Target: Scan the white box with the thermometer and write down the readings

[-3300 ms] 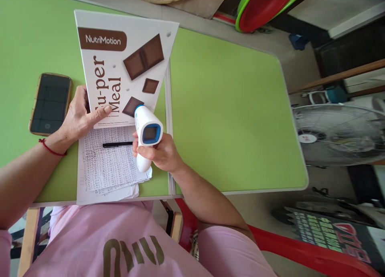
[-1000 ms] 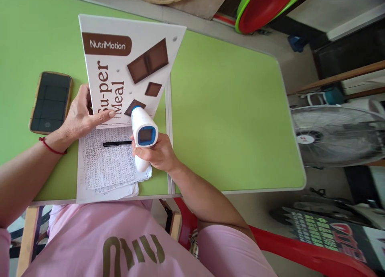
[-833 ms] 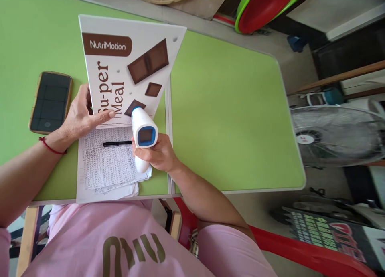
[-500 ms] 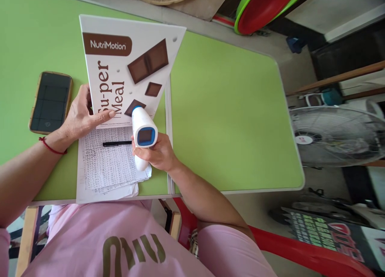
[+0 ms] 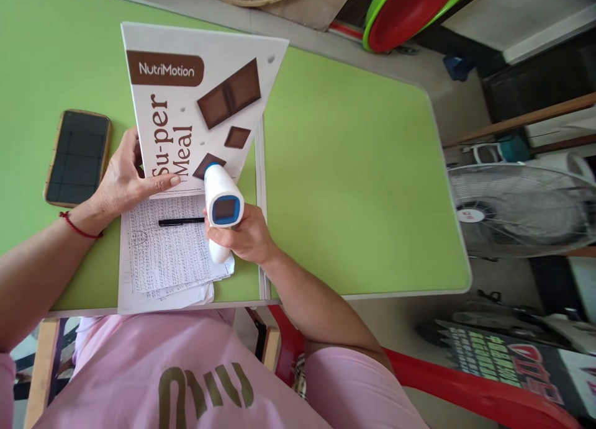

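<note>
A white NutriMotion box (image 5: 162,118) with chocolate pieces printed on its front stands tilted up over the table. My left hand (image 5: 128,177) grips its lower left corner, thumb on the front and fingers behind, mostly hidden. My right hand (image 5: 246,235) is wrapped round the handle of a white and blue infrared thermometer (image 5: 221,187), whose dark screen faces me and whose front end points at the box. Below the box lie handwritten sheets of paper (image 5: 162,261). A black pen (image 5: 179,221) rests on them, its right end hidden by the right hand.
A smartphone (image 5: 78,159) in a worn case lies left of my left hand on the green table (image 5: 363,187). Past the table's right end stands a fan (image 5: 516,212). Red and green basins (image 5: 410,13) lean at the back, and a red chair (image 5: 465,382) is beside me.
Almost nothing differs. Both hands, the box and the thermometer hold nearly the same place, with only a very slight shift of the view.
</note>
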Demonstrator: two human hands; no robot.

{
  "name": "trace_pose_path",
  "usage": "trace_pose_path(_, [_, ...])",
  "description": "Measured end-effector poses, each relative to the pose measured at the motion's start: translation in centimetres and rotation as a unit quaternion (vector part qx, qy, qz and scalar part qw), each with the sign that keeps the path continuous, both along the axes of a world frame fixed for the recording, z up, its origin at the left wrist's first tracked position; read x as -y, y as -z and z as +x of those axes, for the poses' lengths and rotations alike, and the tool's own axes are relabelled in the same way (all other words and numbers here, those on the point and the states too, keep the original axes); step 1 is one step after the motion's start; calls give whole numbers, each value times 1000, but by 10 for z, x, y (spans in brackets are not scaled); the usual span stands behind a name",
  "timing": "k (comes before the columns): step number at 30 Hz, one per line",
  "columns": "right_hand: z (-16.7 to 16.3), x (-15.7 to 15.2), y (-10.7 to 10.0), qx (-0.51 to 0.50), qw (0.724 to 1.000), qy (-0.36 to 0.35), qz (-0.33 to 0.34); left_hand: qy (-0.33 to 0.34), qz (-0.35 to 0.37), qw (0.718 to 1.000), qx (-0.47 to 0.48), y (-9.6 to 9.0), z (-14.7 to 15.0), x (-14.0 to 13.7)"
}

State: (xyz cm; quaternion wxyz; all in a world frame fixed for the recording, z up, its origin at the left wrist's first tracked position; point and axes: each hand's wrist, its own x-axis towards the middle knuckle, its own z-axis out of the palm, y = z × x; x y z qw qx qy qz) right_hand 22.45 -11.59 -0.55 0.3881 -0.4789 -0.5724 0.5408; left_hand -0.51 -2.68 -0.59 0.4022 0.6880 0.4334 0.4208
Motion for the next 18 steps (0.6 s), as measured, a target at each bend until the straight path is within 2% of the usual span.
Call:
trace_pose_path(3, [-1, -1, -3, 18, 1000, 10, 12, 5, 9, 1000, 5, 1, 0, 1])
trace_pose_path(9, [-2, 0, -3, -5, 1000, 6, 11, 13, 10, 1000, -8, -3, 1, 5])
trace_pose_path(18, [-1, -2, -2, -4, 1000, 2, 1, -9, 27, 999, -31, -9, 2, 6])
